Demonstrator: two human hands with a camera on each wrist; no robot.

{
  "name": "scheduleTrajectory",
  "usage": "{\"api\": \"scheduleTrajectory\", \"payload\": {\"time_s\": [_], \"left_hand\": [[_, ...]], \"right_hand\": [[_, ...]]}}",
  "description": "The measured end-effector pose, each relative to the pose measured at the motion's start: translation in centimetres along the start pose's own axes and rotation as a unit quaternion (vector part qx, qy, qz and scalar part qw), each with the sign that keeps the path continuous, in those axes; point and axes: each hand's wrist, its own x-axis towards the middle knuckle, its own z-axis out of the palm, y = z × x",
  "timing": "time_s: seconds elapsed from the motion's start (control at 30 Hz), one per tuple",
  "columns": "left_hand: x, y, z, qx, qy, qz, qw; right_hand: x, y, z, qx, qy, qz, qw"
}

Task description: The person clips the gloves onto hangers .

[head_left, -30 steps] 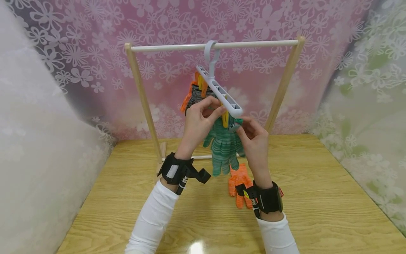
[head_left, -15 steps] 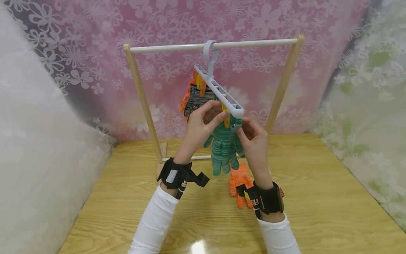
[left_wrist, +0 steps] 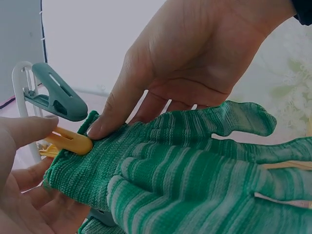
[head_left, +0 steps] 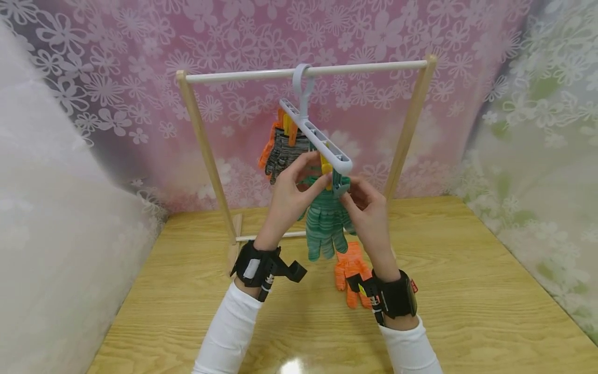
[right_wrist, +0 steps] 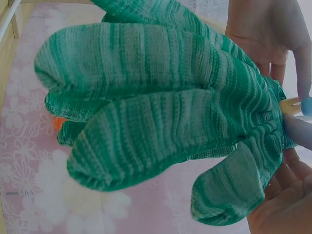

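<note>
A green striped knit glove (head_left: 322,228) hangs fingers down by its cuff from a pale clip hanger (head_left: 322,143). My left hand (head_left: 291,195) pinches the yellow clip (left_wrist: 70,141), its thumb on the clip's upper end. That clip sits over the cuff edge. On the other side of the cuff, my right hand (head_left: 371,213) pinches the glove's fabric between thumb and fingers, thumb flat on the cuff in the left wrist view. A dark green clip (left_wrist: 61,92) hangs at the hanger's near end, its tip close to the cuff corner. Glove fingers fill the right wrist view.
The hanger hooks over the white rod (head_left: 243,75) of a wooden-sided rack (head_left: 205,150). A grey-black glove (head_left: 285,153) and an orange one behind it hang at the far end under orange and yellow clips (head_left: 287,124). Another orange glove (head_left: 348,265) lies on the wooden table (head_left: 187,301).
Both hands keep their places at the cuff. My right hand has shifted slightly left, bringing the cuff edge nearer the green clip. The head view has shifted a little.
</note>
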Motion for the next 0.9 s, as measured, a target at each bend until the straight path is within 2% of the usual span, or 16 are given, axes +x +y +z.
{"api": "scheduleTrajectory", "payload": {"time_s": [0.23, 0.47, 0.6, 0.9], "left_hand": [[-0.4, -0.2, -0.1, 0.012, 0.009, 0.012, 0.9998], [-1.0, 0.3, -0.4, -0.025, 0.031, 0.026, 0.9989], [-1.0, 0.7, -0.8, -0.02, 0.051, 0.042, 0.9976], [-1.7, 1.2, -1.4, -0.03, 0.095, 0.047, 0.9939]], "right_hand": [[-0.1, -0.1, -0.2, -0.028, -0.017, -0.002, 0.9995], [-0.3, 0.2, -0.2, -0.04, -0.039, -0.007, 0.9984], [-0.3, 0.2, -0.1, -0.039, -0.041, -0.012, 0.9984], [-0.5, 0.1, 0.0, -0.045, -0.046, -0.001, 0.9979]]}}
